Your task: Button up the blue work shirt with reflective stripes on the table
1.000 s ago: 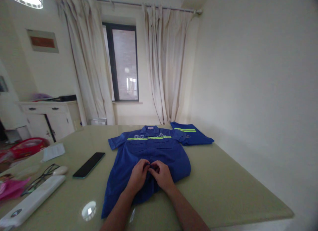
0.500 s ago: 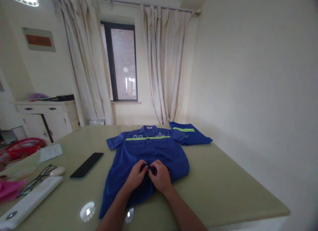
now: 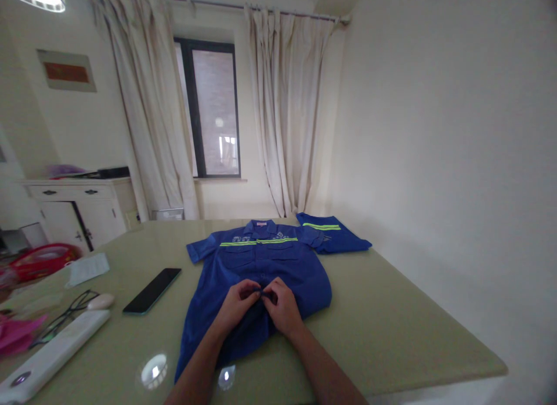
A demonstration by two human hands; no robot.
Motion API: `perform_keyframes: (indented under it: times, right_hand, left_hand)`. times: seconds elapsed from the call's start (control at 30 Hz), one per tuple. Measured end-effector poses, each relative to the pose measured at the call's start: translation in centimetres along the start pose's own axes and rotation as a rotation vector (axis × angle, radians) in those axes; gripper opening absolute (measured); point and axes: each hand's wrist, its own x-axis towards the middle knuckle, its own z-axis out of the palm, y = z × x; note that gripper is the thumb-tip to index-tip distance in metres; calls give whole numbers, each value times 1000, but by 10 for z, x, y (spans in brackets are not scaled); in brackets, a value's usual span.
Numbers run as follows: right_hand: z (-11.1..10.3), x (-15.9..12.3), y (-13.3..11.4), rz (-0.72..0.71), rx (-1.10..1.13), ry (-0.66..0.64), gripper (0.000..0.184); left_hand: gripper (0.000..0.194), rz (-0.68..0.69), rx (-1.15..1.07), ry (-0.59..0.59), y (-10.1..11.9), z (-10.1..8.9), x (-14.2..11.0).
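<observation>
Fabric at the front of a blue short-sleeved work shirt (image 3: 278, 268) was pinched between the left hand (image 3: 237, 303) and right hand (image 3: 282, 306), inward from the near edge of the worktop (image 3: 391, 335). Each grip was nearly closed, thumb and fingers drawn together on a small fold; whether a button sat in it could not be told. Work on the shirt front looked partway along: above the hands its two sides met and lay fairly flat, while the rumpled stretch below seemed left to deal with.

Toward the near left corner lay a white oblong device (image 3: 56, 353), its round dark emblem (image 3: 21, 379) unreadable, with eyeglasses (image 3: 82, 300) just beyond. A dark-screened smartphone (image 3: 152, 290) lay between these and the shirt. Farther along the left edge was a pale flat sheet (image 3: 88, 269).

Across the shirt's chest, white printing (image 3: 241, 239) and a logo (image 3: 279, 234) stood by a yellow-green stripe (image 3: 282, 241), and a label (image 3: 261, 224) showed inside the collar (image 3: 270, 226); none of the lettering was legible. Near the far right corner lay a folded blue garment (image 3: 339, 241) with a similar stripe, touching or lying under the shirt's sleeve (image 3: 310, 237); which could not be told.
</observation>
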Motion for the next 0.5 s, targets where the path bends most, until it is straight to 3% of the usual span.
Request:
perform_keyframes:
  times: [0.23, 0.5]
  right_hand:
    - [1, -1, 0, 23, 3, 6, 17]
    - [-2, 1, 0, 28, 24, -34, 14]
  left_hand:
    - [34, -51, -115, 30, -12, -5, 5]
    - [35, -44, -107, 16, -9, -3, 3]
